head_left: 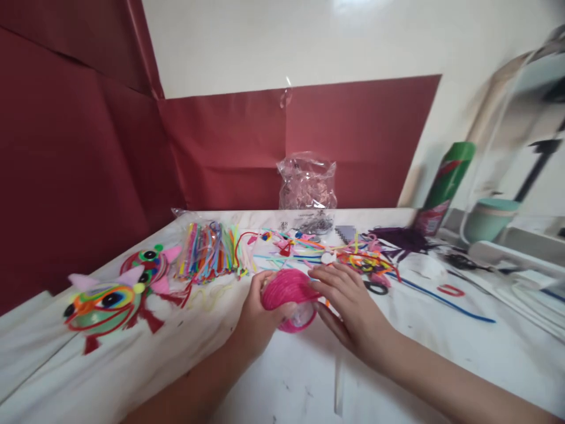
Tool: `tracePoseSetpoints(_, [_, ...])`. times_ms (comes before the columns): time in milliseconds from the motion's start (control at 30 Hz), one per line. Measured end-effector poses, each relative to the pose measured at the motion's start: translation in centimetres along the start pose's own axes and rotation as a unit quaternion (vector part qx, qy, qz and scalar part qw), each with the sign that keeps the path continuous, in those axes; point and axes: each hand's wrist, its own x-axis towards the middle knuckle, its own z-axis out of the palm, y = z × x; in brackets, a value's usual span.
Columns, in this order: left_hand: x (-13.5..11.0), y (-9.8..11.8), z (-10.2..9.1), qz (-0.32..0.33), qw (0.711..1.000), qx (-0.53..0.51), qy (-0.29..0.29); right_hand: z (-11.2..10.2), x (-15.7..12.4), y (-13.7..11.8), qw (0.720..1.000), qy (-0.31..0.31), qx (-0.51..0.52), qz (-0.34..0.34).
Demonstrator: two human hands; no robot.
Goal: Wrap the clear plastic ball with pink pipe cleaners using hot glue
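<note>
In the middle of the head view is a rounded craft piece (289,291) wound with bright pink strands. A clear or whitish part shows through a gap low on its right side. My left hand (260,315) is closed around its left side, thumb across the front. My right hand (348,306) reaches over from the right, its fingers bent at the piece's right edge, where a pink strand runs in between them. The exact grip of those fingertips is partly hidden.
Two colourful animal-head crafts (103,306) stand on the left. Behind are a bag of pipe cleaners (212,250) and a clear plastic bag (308,188). Loose pipe cleaners (364,259), a white tape roll (424,268), purple strands (399,238) and a green spray can (445,188) lie or stand at right.
</note>
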Motion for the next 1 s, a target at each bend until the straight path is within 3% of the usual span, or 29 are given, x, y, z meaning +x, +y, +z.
tracePoseSetpoints(133, [-0.2, -0.1, 0.3, -0.024, 1.0, -0.008, -0.017, 1.2, -1.0, 0.4, 0.999, -0.027, 0.026, 0.028])
tracePoseSetpoints(300, [-0.4, -0.2, 0.6, -0.033, 0.999, -0.017, -0.038, 1.5, -2.3, 0.1, 0.999, -0.021, 0.004, 0.026])
tracePoseSetpoints(433, [-0.5, -0.4, 0.5, -0.055, 0.998, -0.004, -0.043, 1.9, -2.9, 0.0, 0.998, -0.055, -0.015, 0.023])
tracePoseSetpoints(733, [0.1, -2.5, 0.2, -0.065, 0.995, -0.034, -0.071, 3.1, -3.8, 0.9, 0.997, -0.064, -0.003, 0.048])
tracePoseSetpoints(900, [0.6, -2.2, 0.6, -0.131, 0.985, -0.111, -0.008, 3.2, -3.8, 1.2, 0.995, -0.079, -0.006, 0.055])
tracePoseSetpoints(1000, [0.6, -1.8, 0.5, -0.173, 0.976, -0.132, -0.008, 3.2, -3.7, 1.2, 0.994, -0.094, -0.015, 0.062])
